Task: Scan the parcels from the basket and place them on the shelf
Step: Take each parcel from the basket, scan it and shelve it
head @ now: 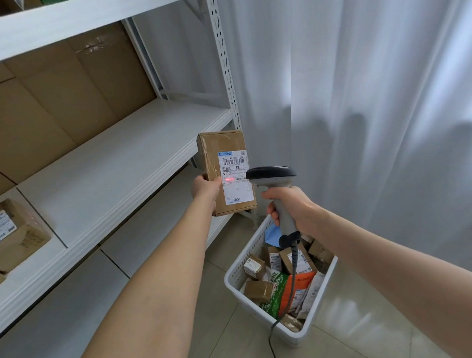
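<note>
Shelf (111, 165) behind; left hand (206, 189) grips parcel (213, 152), fingers likely hidden behind; right hand (289, 205) grips scanner (270, 173)

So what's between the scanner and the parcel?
Nothing solid in the head view: the scanner casts only a red line onto the label of the parcel.

Bright, even daylight through the white curtain (375, 71) beyond the right hand (289, 205); curtain glows bluish, nearly blown out up top, soft grey shadows lower down. Shelf (111, 165) left of the left hand (206, 188) evenly lit, dim underneath. Red line from the scanner (270, 173) glows on the parcel (213, 152) label between the hands. Centre sharp, label mostly readable. Wide-angle bend in shelf edges and forearms toward the frame edges. Pale light patches on the floor (351, 324) below the right hand.
</note>
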The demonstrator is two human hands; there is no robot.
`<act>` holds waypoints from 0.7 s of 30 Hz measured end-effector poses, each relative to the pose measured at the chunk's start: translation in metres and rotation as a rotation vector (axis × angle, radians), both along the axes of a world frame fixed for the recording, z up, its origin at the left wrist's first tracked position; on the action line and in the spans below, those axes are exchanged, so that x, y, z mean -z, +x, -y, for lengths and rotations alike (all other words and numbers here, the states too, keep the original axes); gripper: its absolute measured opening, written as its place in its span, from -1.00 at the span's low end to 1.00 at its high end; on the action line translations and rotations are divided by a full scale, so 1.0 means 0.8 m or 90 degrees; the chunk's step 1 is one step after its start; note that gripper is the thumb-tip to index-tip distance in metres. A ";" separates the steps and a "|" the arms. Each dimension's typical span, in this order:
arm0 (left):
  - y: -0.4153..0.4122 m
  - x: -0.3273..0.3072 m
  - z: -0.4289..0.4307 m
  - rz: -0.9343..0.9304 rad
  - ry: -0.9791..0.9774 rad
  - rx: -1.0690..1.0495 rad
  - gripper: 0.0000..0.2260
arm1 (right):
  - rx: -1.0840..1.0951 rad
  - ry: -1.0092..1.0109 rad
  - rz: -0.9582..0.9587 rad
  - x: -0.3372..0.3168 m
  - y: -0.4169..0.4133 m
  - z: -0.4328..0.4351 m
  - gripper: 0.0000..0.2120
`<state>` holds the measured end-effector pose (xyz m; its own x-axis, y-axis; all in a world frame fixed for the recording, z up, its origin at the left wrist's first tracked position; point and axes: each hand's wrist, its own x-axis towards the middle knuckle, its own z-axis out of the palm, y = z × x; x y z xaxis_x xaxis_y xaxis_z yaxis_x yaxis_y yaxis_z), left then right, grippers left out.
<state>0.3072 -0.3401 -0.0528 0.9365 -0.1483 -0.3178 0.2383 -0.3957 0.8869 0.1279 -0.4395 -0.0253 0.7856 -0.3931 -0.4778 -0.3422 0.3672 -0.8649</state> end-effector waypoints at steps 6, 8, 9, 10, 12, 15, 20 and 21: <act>-0.002 -0.003 -0.001 0.002 0.001 -0.005 -0.75 | 0.006 -0.016 0.016 0.000 -0.001 -0.002 -0.90; -0.003 -0.004 0.000 0.002 0.001 -0.004 -0.75 | 0.007 -0.021 0.020 -0.001 -0.001 -0.002 -0.90; -0.004 -0.005 0.000 0.001 0.000 -0.002 -0.76 | 0.007 -0.023 0.023 -0.002 -0.001 -0.002 -0.91; -0.005 -0.006 0.000 0.001 -0.002 -0.001 -0.76 | 0.006 -0.024 0.025 -0.003 -0.001 -0.001 -0.92; -0.005 -0.007 0.000 -0.002 -0.005 0.001 -0.77 | 0.006 -0.025 0.028 -0.003 -0.001 -0.001 -0.92; -0.009 -0.010 -0.001 -0.005 -0.004 0.008 -0.76 | 0.013 -0.026 0.031 -0.004 -0.001 -0.001 -0.93; -0.014 -0.022 -0.015 -0.006 -0.022 0.011 -0.71 | 0.068 -0.017 0.053 -0.004 0.014 -0.002 -0.90; -0.014 -0.026 -0.020 -0.006 -0.028 0.014 -0.70 | 0.085 -0.009 0.058 -0.004 0.020 -0.003 -0.87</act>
